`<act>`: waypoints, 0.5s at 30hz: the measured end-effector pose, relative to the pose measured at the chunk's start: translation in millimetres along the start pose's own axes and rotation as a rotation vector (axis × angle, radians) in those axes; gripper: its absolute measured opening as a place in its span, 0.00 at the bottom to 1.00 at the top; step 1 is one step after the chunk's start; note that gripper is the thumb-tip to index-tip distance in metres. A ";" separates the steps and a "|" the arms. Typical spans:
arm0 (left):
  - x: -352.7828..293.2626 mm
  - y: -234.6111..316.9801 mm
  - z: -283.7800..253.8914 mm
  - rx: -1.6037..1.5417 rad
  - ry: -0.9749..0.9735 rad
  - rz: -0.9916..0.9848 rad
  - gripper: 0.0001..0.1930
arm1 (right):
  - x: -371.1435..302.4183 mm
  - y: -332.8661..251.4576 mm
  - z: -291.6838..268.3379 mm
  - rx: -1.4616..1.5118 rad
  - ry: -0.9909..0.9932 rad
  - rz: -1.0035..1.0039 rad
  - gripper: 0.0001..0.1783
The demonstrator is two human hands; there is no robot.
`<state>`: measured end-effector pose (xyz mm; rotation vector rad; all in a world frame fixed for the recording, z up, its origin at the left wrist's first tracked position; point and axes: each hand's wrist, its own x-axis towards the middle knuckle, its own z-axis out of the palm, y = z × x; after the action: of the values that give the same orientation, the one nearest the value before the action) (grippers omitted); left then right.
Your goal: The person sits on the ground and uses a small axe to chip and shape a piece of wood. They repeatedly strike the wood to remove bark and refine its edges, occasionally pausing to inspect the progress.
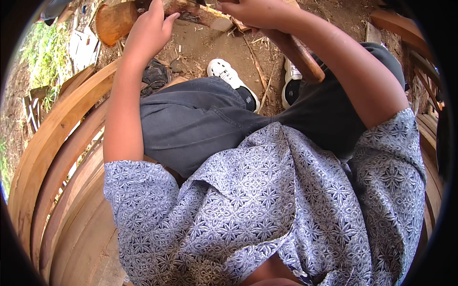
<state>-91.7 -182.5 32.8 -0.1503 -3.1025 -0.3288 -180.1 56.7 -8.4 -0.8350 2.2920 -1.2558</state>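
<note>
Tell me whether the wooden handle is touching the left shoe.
Apart: the head view shows dirt between the wooden handle and the left shoe.

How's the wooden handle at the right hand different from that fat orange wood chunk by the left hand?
The wooden handle is slim, while the wood chunk is stout. The handle looks darker brown; the chunk is more orange. The handle sits in the right hand; the chunk is beside the left hand. Both look wooden.
</note>
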 end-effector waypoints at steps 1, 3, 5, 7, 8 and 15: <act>0.4 -4.7 2.1 0.032 0.028 0.039 0.18 | -1.4 -11.3 -4.7 0.034 0.040 -0.037 0.19; 7.3 10.9 -0.6 0.045 -0.020 -0.110 0.18 | -13.2 -30.6 -12.0 0.169 0.188 -0.133 0.17; 11.8 22.8 -8.5 -0.001 -0.080 -0.147 0.18 | -20.2 -26.0 -1.9 0.176 0.235 -0.092 0.16; 9.0 18.6 -4.6 -0.021 -0.050 -0.075 0.17 | -20.8 -1.3 17.0 -0.020 0.093 0.030 0.15; 6.9 16.7 -4.3 -0.026 -0.053 -0.084 0.17 | -17.8 10.0 17.5 -0.031 0.063 0.050 0.15; 3.9 11.7 -6.2 -0.014 -0.070 -0.138 0.19 | -6.4 -26.6 -3.6 0.205 0.272 -0.224 0.20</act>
<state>-94.4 -172.1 41.5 0.0532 -3.1884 -0.3562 -169.2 52.0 16.5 -0.9142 2.2650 -1.7670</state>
